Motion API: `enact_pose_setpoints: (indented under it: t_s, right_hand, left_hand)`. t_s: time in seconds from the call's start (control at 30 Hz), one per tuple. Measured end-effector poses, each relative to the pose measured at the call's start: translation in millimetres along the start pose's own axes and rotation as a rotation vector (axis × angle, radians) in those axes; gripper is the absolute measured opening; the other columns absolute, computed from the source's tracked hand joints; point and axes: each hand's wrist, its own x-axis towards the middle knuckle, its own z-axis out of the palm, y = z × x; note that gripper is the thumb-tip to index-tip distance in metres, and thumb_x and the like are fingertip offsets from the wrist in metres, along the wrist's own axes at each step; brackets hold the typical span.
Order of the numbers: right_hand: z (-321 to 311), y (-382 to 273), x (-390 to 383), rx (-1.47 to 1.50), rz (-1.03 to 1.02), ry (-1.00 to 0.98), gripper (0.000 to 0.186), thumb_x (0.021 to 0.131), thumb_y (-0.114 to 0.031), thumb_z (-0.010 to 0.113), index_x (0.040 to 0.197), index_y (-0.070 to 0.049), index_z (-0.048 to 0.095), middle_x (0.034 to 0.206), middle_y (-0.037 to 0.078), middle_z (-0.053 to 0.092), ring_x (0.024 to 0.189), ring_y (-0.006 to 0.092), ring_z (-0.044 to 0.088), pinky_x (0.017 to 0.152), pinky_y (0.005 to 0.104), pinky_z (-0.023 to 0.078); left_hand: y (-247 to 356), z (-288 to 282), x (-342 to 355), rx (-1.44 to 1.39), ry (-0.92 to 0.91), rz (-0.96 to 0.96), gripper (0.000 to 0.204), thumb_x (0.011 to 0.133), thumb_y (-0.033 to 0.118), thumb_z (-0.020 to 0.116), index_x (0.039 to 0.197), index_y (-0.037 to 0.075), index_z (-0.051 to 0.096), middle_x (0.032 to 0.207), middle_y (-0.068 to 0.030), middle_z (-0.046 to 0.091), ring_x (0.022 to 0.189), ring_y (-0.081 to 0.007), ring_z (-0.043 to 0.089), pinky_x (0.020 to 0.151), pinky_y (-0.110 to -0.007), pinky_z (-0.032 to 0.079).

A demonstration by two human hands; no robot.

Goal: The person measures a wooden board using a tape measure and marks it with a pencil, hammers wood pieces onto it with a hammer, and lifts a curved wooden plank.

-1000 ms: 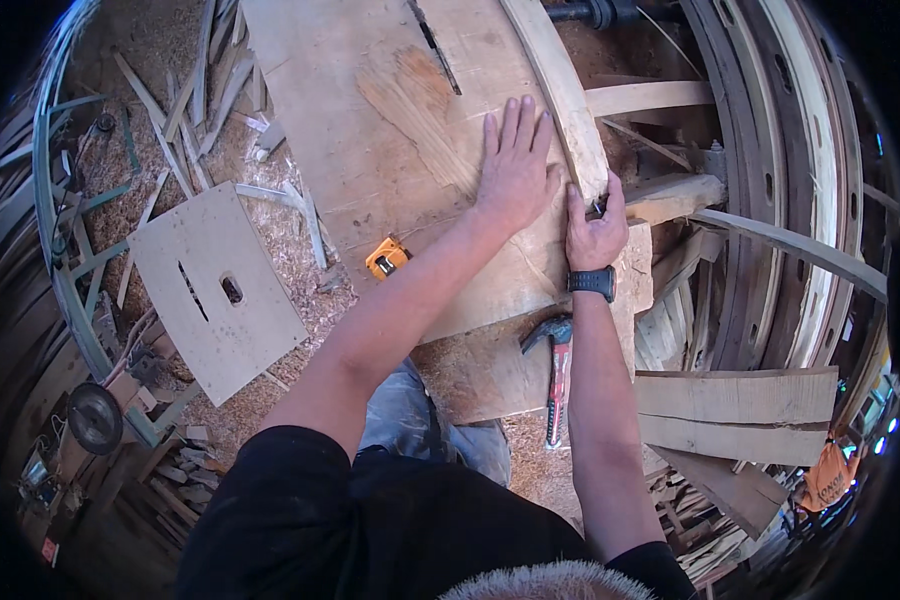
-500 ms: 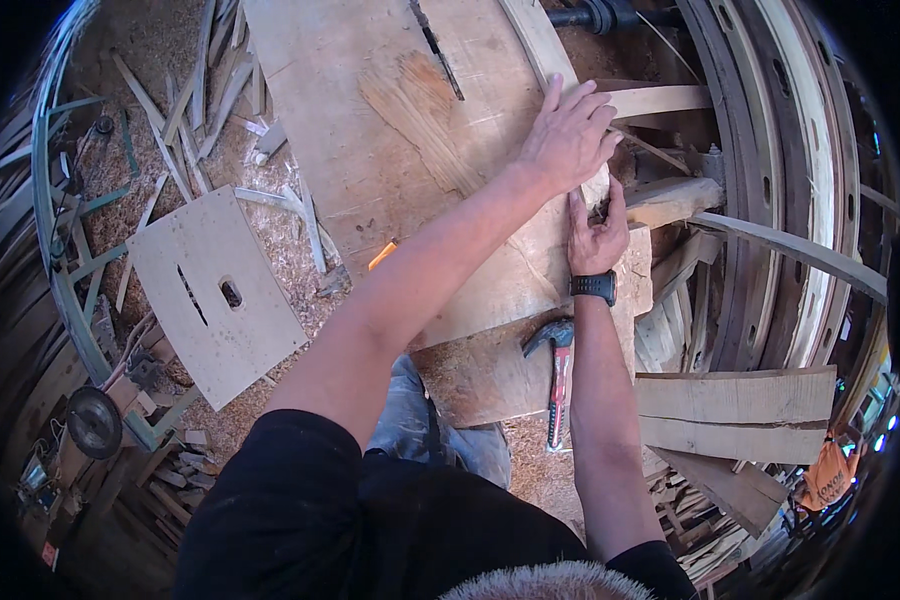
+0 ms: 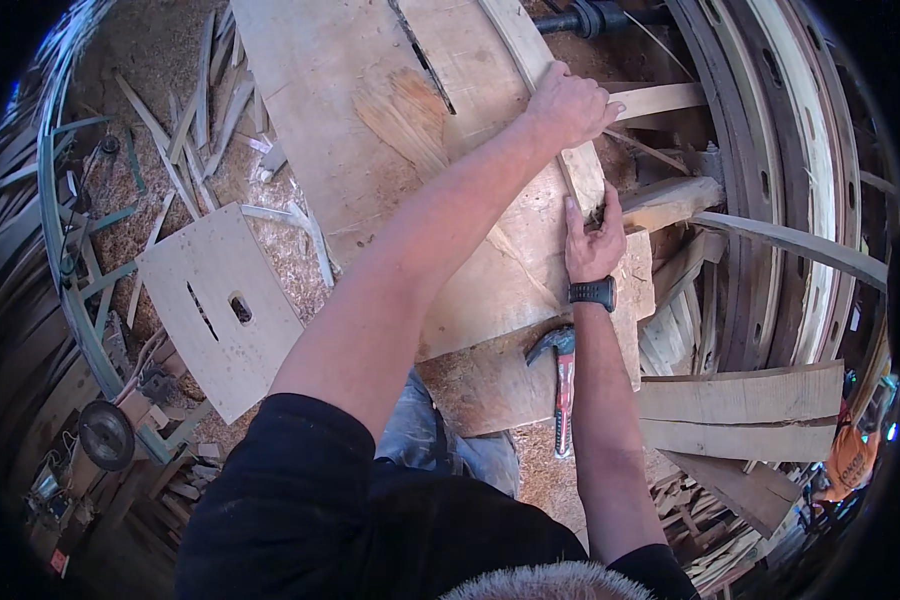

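We see left hand closed on curved strip; right hand open, flat on board.

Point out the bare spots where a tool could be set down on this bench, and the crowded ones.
Free: the wide board left of its dark slot, and the lower board left of the hammer. Crowded: the right edge, where the left hand grips the curved strip and the right hand presses beside offcuts. Scraps litter the left floor.

Black short-sleeved shirt, bare forearms, black wristwatch on the right wrist, blue jeans.
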Motion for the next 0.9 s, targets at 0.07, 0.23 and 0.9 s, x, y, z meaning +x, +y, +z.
enact_pose_setpoints:
  t_s: [0.07,0.23,0.9]
  right_hand:
    - [-1,-2,0,0.004,0.031,-0.017,0.057,0.089,-0.032,0.078,0.136,-0.005,0.06,0.118,0.019,0.071,0.104,0.0288,0.07,0.091,0.0368,0.053]
    - [-3,-5,1,0.031,0.061,-0.024,0.056,0.088,-0.028,0.079,0.136,-0.005,0.06,0.117,0.019,0.072,0.104,0.0283,0.07,0.092,0.0364,0.053]
    - [-99,0,-113,-0.014,-0.012,-0.045,0.065,0.092,-0.02,0.075,0.145,0.005,0.048,0.148,0.027,0.048,0.143,0.0432,0.039,0.12,0.0517,0.029]
  left_hand:
    - [-1,-2,7,0.039,-0.055,-0.002,0.053,0.107,0.047,0.04,0.096,0.011,0.078,0.093,-0.0099,0.076,0.093,-0.0264,0.073,0.098,-0.046,0.042]
    - [-2,-3,11,0.045,-0.098,0.02,0.058,0.107,0.051,0.039,0.09,0.011,0.078,0.085,-0.0104,0.076,0.087,-0.0262,0.074,0.091,-0.045,0.044]
    - [1,-31,11,0.113,-0.344,0.002,0.059,0.103,0.05,0.04,0.088,0.009,0.08,0.086,-0.0121,0.078,0.086,-0.0253,0.073,0.092,-0.044,0.043]
